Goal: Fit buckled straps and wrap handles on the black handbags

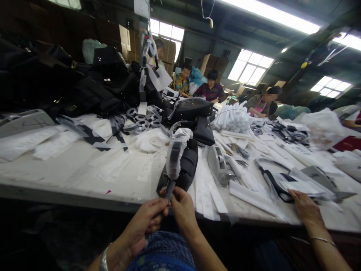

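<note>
My left hand (146, 222) and my right hand (183, 209) meet at the table's near edge, both pinched on the lower end of a black bag strap (170, 186) that is partly wrapped in clear plastic film (176, 150). The strap rises to a black handbag (183, 167) lying just beyond my hands. A bracelet shows on my left wrist. Another person's hand (304, 205) with a thin bangle rests flat on papers at the right.
A long white table (70, 165) carries white paper strips (208, 188), tape rolls (141, 122), a tape dispenser (218, 162), more black handbags (188, 109) and black straps (275, 184). A heap of black bags (56, 82) stands far left. Several people sit along the far side.
</note>
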The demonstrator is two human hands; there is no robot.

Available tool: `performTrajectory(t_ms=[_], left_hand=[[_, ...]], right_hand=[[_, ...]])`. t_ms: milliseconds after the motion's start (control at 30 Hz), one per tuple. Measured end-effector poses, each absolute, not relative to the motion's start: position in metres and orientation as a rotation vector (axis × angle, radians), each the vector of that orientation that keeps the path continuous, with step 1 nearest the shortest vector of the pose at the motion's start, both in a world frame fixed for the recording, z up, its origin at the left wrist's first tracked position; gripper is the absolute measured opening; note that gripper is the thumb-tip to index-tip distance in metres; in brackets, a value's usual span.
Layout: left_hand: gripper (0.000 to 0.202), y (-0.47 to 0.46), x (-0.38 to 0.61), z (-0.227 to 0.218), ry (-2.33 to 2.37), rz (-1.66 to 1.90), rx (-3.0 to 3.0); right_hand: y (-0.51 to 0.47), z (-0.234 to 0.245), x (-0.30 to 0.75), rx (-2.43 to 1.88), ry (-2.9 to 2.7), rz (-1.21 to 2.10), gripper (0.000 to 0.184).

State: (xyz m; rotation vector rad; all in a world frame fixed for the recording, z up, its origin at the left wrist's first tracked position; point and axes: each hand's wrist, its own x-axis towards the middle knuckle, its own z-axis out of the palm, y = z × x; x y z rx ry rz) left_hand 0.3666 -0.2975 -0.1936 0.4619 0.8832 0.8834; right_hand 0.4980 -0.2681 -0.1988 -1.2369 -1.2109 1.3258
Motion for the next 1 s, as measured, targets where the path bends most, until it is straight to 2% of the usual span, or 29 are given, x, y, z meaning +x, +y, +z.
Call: performTrajectory(t_ms=[267,333,467,533,633,800,933,1000], left_hand=[[0.033,-0.297,0.363,-0.193,0.861,0.913,0.421],[0.035,-0.296,0.362,-0.193,0.858,0.939,0.402],[0.036,-0.296,0.364,-0.196,0.839,0.939,0.399],[0.037,-0.298,0.367,-0.197,0.838,0.953,0.399],[0.039,-0.299,0.371,-0.198,0.874,0.989,0.419],[0.044,-0.301,0.373,-0.202,0.986,1.04,0.503],[0.043,-0.301,0.374,-0.209,1.031,1.07,0.647],[0.042,-0.299,0.373,-0.212,1.074,1.058,0.788]], right_hand=[[-0.263,-0.191,0.502,-1.282,-1.314,1.351,0.022],[-0.265,-0.189,0.508,-1.172,-1.282,1.467,0.023],[-0.273,-0.18,0.513,-0.897,-0.996,1.856,0.044],[-0.276,-0.176,0.505,-0.816,-0.831,1.943,0.037],[-0.275,-0.176,0.485,-0.879,-0.69,1.853,0.022],[-0.273,-0.184,0.476,-1.086,-0.872,1.697,0.05],[-0.274,-0.175,0.513,-1.263,-1.306,1.625,0.054],[-0.271,-0.16,0.536,-1.385,-1.501,1.337,0.053]])
